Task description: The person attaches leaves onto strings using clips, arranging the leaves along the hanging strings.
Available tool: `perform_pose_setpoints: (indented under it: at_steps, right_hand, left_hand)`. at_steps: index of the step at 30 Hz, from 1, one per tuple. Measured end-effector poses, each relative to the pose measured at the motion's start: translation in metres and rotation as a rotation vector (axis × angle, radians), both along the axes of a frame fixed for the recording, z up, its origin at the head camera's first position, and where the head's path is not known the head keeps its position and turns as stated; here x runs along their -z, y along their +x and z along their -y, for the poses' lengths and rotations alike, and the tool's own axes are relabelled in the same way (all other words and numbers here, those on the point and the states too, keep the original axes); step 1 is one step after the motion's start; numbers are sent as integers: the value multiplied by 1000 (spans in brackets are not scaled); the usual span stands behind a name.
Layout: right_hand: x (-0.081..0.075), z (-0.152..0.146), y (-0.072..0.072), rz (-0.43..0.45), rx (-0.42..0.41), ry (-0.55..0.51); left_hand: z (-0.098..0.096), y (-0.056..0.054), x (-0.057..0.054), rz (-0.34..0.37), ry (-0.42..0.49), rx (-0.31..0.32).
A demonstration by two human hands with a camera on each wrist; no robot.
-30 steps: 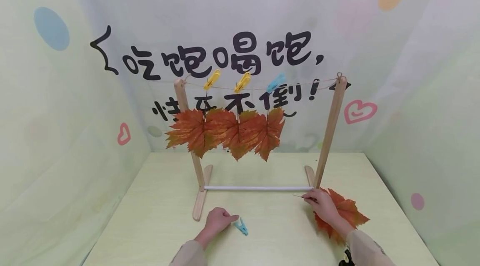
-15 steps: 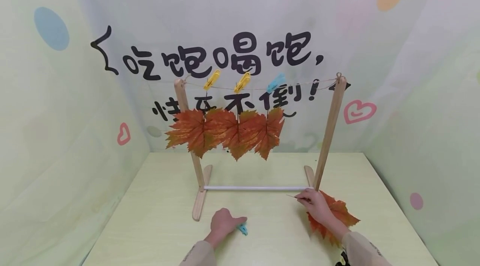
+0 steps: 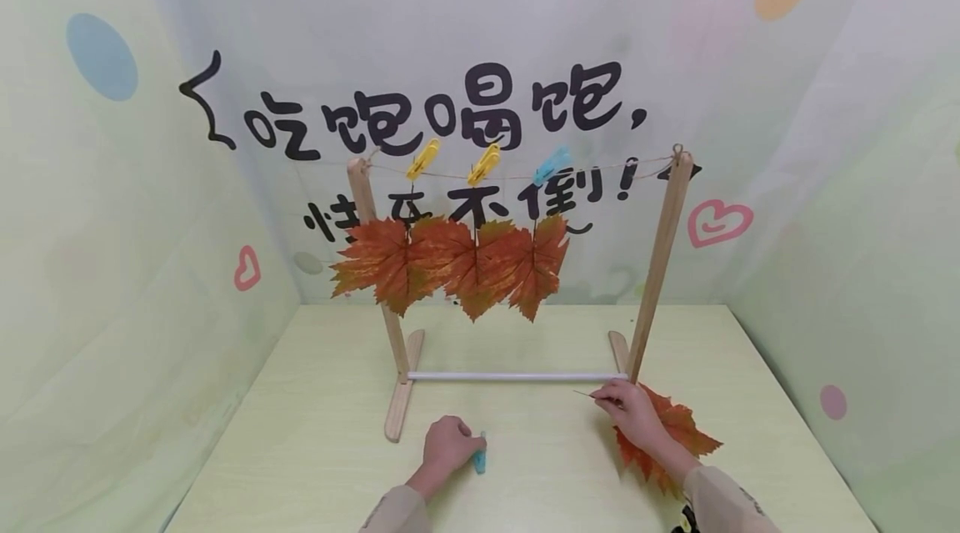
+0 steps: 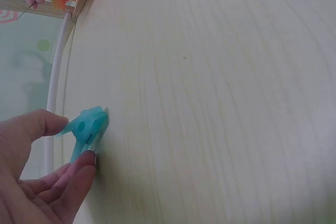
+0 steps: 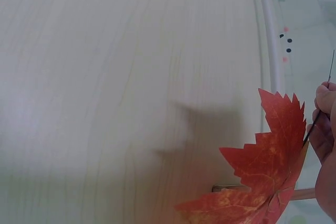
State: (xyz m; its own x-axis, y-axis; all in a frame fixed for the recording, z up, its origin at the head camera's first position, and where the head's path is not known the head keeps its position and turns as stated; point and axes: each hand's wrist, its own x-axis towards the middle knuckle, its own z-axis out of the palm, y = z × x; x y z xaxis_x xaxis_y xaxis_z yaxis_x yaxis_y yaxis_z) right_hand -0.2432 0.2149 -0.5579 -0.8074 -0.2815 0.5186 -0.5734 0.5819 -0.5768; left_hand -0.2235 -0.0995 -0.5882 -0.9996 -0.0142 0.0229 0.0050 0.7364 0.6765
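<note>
My left hand (image 3: 447, 443) pinches a blue clothespin (image 4: 88, 124) between thumb and fingers, low over the table in front of the rack. In the left wrist view the thumb presses one handle and the fingertips lie at the other. My right hand (image 3: 633, 412) pinches the thin dark stem of an orange-red artificial maple leaf (image 5: 268, 166). The stem's end points left past the fingertips, and the leaf spreads below and right of the hand, partly covered by it in the head view.
A wooden rack with a right post (image 3: 660, 266) and a white crossbar (image 3: 517, 377) stands behind the hands. From its string hang three maple leaves (image 3: 474, 266), clipped by two yellow clothespins (image 3: 484, 165) and a blue one (image 3: 552, 166). Something black (image 3: 684, 520) shows beneath the right sleeve.
My left hand has moved right to the blue clothespin, taken hold of it and turned it more upright. My right hand has shifted slightly left with the leaf.
</note>
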Motion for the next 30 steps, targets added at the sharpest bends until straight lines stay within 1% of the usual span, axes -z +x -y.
perform_pose_setpoints:
  at_steps: [3,6,11,15,19,21,22,25,28,30]
  right_hand:
    - [0,0,0,8,-5,-1]
    - [0,0,-1,18,-9,4]
    - [-2,-1,-4,1,5,2]
    - [-5,-2,-3,-10,18,-8]
    - [-12,-2,-1,32,33,-25]
    - [-17,-1,0,63,35,-41]
    - [-19,0,1,72,32,-48]
    - [-25,3,1,62,16,-85]
    - [-34,8,3,17,-5,-122]
    - [-45,13,7,-16,-9,-151]
  left_hand:
    - [1,-1,0,-4,49,1]
    - [0,-2,-1,5,124,-3]
    - [-2,-4,-5,0,240,1]
    - [-6,-6,-13,-20,314,-5]
    - [-12,-10,-24,-23,440,2]
    - [-16,-12,-32,-32,511,16]
    - [-18,-10,-42,-35,538,25]
    - [-24,-4,-72,-54,589,61]
    - [-28,-1,-98,-68,635,98]
    - [-31,-8,-101,-76,678,114]
